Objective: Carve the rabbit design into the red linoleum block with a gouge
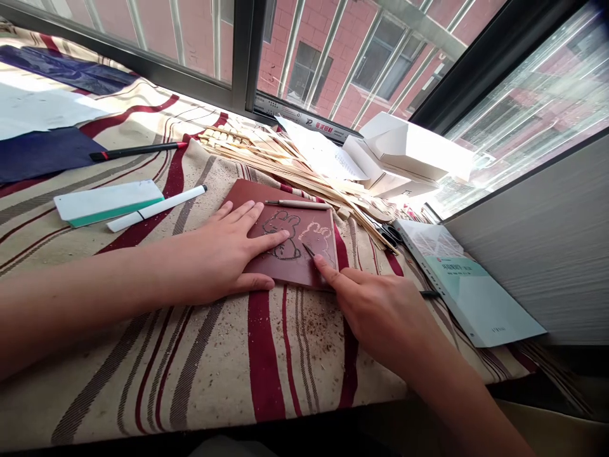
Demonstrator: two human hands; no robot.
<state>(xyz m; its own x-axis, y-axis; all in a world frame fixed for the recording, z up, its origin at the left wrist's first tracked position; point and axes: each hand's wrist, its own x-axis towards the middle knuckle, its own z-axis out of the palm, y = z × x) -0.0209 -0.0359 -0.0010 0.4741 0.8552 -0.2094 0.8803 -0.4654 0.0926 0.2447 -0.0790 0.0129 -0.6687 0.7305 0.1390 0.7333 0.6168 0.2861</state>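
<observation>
A reddish-brown board [304, 273] lies on the striped cloth. It bears a dark-outlined cartoon animal [281, 236] and, to its right, a similar figure [315, 236] in pale cut lines. My left hand [238, 244] rests flat on the board's left part, fingers spread, one fingertip over the dark drawing. In my right hand [366, 295] is a thin pointed carving tool, its dark tip [308, 250] at the lower left of the pale figure. The fingers hide its handle. A second carving tool [299, 204] with a pale handle lies along the board's far edge.
Crumbs [318, 336] litter the striped cloth [214, 368]. Left are a white marker [157, 208], a white-and-green card [111, 202] and a black-and-red pen [137, 151]. Wooden strips [266, 158], a white box [404, 149], scissors [391, 236] and a book [469, 282] stand behind and right.
</observation>
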